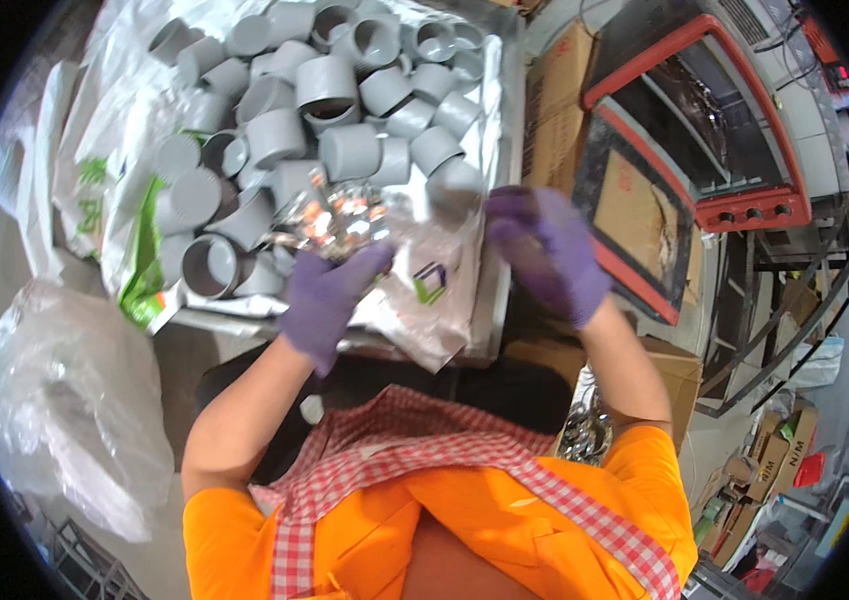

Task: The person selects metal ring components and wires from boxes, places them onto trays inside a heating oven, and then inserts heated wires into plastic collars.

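My left hand (330, 305), in a purple glove, is at the near edge of a bunch of shiny silver pieces (337, 218). Its thumb and fingers curve around the near side of the bunch; the pieces' exact kind is lost in glare. My right hand (548, 253), gloved alike, hovers over the tray's right edge, its fingers smeared by motion. Just left of it, a blurred grey round piece (455, 187) shows. Beyond both hands lie many grey plastic pipe fittings (350, 152), short and cup-like. A printed plastic bag (435, 290) lies flat between my hands.
The fittings rest on white plastic sheeting in a metal tray (512, 130). A clear plastic bag (75, 400) bulges at left. To the right are a cardboard box (557, 95) and a red-framed oven (757, 205) with its door open. Shiny metal parts (585, 430) lie beside my right elbow.
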`<state>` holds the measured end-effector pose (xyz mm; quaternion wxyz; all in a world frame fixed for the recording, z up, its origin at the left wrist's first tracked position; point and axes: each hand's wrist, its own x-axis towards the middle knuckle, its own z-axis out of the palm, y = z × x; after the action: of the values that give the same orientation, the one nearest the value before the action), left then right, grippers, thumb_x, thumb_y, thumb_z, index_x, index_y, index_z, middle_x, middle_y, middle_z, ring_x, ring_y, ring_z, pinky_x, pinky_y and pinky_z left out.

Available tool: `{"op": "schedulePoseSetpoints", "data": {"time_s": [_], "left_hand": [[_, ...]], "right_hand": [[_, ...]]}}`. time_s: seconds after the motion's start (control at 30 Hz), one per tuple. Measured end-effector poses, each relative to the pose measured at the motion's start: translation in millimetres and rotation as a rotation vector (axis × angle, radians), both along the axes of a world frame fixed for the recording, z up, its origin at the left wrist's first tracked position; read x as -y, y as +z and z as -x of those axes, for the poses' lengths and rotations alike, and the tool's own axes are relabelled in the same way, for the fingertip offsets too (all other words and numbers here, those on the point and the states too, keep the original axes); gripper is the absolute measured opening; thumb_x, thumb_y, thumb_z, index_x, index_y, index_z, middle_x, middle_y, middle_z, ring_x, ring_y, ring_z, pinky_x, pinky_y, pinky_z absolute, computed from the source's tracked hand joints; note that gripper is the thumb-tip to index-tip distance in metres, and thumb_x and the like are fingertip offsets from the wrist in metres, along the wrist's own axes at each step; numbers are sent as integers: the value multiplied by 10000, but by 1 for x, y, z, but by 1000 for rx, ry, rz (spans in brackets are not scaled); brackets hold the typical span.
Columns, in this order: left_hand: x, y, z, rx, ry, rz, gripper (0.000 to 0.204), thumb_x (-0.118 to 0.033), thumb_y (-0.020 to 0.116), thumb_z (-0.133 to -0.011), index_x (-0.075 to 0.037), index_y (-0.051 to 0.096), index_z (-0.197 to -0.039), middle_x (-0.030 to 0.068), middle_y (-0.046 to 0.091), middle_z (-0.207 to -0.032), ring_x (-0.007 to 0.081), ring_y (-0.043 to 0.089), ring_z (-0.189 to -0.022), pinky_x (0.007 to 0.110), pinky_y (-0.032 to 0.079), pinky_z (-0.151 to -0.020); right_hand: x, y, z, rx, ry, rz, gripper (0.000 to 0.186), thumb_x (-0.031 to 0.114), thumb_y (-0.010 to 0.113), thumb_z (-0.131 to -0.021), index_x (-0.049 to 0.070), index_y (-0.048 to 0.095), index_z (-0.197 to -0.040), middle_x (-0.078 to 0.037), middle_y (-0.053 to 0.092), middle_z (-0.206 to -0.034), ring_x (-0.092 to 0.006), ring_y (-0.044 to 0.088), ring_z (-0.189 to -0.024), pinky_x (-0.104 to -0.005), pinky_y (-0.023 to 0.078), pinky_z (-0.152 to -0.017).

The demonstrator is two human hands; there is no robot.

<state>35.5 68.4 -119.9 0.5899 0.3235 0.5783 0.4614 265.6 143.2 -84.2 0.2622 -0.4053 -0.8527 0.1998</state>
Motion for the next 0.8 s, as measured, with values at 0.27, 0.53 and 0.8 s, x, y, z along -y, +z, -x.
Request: {"op": "schedulePoseSetpoints", "data": {"time_s": [0.27,0.53,0.8], "left_hand": [[14,-1,10,-253,-366,-379,191,-104,601,-805,7,615,-960,44,631,-851,97,566,-777,259,457,-682],[14,-8,11,-64,-206,-409,190,-111,564,-784,19,599,-920,67,625,-787,116,567,-708,263,465,-664],[7,6,23,130,-35,-214,195,-97,615,-795,-8,628,-968,46,630,-874,118,579,-782,244,458,-715]], "right_hand": [[55,-31,100,-898,-65,993,253,193,629,-815,4,603,-981,-47,607,-924,-104,554,-823,-252,457,-746],[52,-51,114,-1198,-68,1122,275,146,604,-809,-20,576,-1026,-68,612,-929,-128,572,-823,-263,465,-782],[48,-47,111,-1164,-86,1161,225,149,564,-856,-13,582,-1010,-59,616,-887,-136,587,-815,-256,465,-749]]}}
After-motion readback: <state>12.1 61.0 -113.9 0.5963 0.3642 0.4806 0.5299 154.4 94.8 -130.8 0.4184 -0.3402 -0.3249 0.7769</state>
